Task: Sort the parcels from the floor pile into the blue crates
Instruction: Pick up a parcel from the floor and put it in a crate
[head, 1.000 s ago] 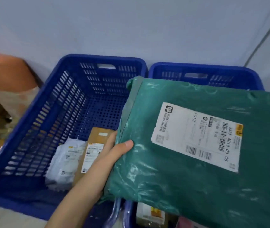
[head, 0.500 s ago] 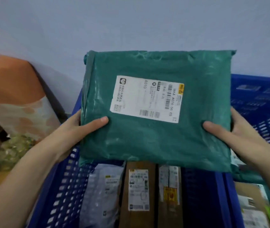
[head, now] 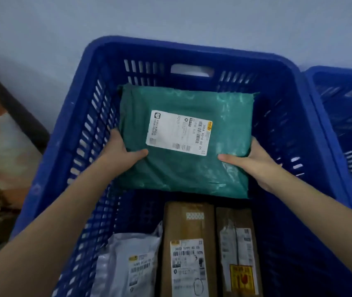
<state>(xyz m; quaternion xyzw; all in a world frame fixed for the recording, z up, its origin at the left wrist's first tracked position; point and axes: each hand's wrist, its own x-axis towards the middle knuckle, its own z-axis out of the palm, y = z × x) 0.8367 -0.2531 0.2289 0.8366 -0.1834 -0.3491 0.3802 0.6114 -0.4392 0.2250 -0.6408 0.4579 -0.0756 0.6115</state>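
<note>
Nearest, below the wrists at the crate's near end, three parcels lie side by side: a grey poly bag [head: 128, 262], soft and wrinkled, then two brown cartons, the middle carton [head: 189, 249] and the right carton [head: 238, 251], rigid, label-up, long axes running away from the person. Both forearms reach over them. Left hand [head: 120, 152] and right hand [head: 254, 160] each clamp a near corner of the green mailer [head: 183, 144], thumbs on top, fingers curled under and hidden; neither hand is spread flat. Mailer sits between the hands and extends away from them into the empty far half of the crate [head: 80, 116], long axis across, left to right, white label [head: 178, 132] facing up. Cannot tell whether it already touches the floor or hangs just above. Hands look about equally near, so the release is likely two-handed: lower, slide fingers out sideways. Mailer is glossy crinkled plastic film, flat and slightly pillowy, probably limp if held by one side. Crate is hard blue plastic with slotted walls and a handle cutout on the far wall. Second crate [head: 346, 116] stands just beside, right of the right hand. Beyond is a plain pale wall [head: 170, 18].
</note>
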